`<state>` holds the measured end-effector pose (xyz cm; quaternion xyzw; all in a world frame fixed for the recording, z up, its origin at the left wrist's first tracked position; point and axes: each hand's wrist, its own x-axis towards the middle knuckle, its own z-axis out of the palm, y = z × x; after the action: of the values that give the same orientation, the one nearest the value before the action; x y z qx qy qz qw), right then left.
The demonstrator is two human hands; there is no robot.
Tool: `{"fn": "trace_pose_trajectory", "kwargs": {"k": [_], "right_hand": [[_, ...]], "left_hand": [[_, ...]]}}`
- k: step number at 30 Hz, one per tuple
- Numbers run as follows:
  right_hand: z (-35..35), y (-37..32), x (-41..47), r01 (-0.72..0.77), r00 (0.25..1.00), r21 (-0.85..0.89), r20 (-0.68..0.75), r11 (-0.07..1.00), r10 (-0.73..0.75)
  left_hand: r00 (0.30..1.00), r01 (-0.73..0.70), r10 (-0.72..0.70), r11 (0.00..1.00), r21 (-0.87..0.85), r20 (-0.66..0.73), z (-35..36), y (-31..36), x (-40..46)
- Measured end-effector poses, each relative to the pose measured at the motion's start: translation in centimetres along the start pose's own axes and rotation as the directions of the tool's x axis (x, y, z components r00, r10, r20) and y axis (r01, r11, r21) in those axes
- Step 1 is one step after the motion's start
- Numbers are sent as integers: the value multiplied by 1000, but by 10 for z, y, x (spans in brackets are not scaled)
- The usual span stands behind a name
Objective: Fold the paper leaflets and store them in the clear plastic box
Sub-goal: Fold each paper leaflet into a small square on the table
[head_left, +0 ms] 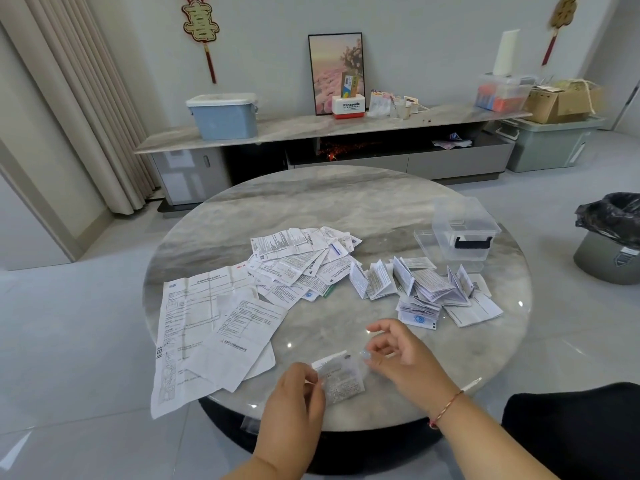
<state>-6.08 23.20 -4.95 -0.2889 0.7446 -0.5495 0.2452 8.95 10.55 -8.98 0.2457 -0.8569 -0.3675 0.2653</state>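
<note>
While the left hand (pixel 294 393) pinches a small leaflet (pixel 341 379) at its left edge over the table (pixel 346 202), the right hand (pixel 398 351) hovers beside it, fingers loosely curled, holding nothing. A one-sided grip could skew the fold — and the box (pixel 464 230) sits far right, past folded leaflets (pixel 422 289).

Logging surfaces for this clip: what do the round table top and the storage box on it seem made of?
Round table top: apparently polished marble or a stone-look slab, grey veining, glossy reflections near the edge. Storage box: clear, seemingly rigid plastic, table visible through its walls, dark latch in front.
</note>
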Motion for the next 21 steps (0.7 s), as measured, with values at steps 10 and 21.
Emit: {"fn": "trace_pose_trajectory", "kwargs": {"k": [10,21], "right_hand": [[25,21,-7,392,908,-592,123,704,-401],[22,26,-12,410,912,-604,270,684,-309]], "left_hand": [[995,96,-97,994,48,20,5,13,18],[767,-636,543,711,300,340,-13,-25,5]]}}
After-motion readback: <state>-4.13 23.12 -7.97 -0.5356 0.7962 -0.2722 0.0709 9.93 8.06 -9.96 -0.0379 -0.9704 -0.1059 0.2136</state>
